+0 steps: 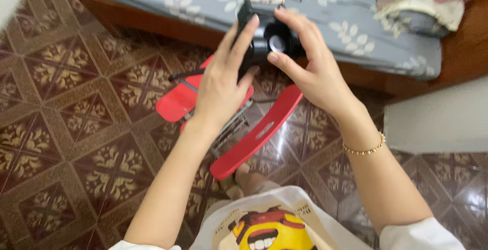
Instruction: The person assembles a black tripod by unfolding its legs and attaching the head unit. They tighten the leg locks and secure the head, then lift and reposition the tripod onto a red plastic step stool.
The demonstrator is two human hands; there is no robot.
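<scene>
Left hand (222, 84): reaching up along the left flank of the black device (269, 39), fingers stretched and pressing on its side, thumb tucking under; it is steadying the body rather than wrapping it.
Right hand (310, 69): closing on the device's right side, thumb lying below the round lens-like part, fingers curling over the top, apparently so the round face is staying uncovered.
Black device: being held up between both hands, in the air above the floor and in front of the bed edge.
Red folding frame (239, 123): lying flat on the tiled floor (66, 128) beneath the hands, its metal bars showing, touched by neither hand.
Bed (351, 23): carrying a grey flowered cover and loose clothes.
Bracelet (365, 148): sitting on the right wrist.
</scene>
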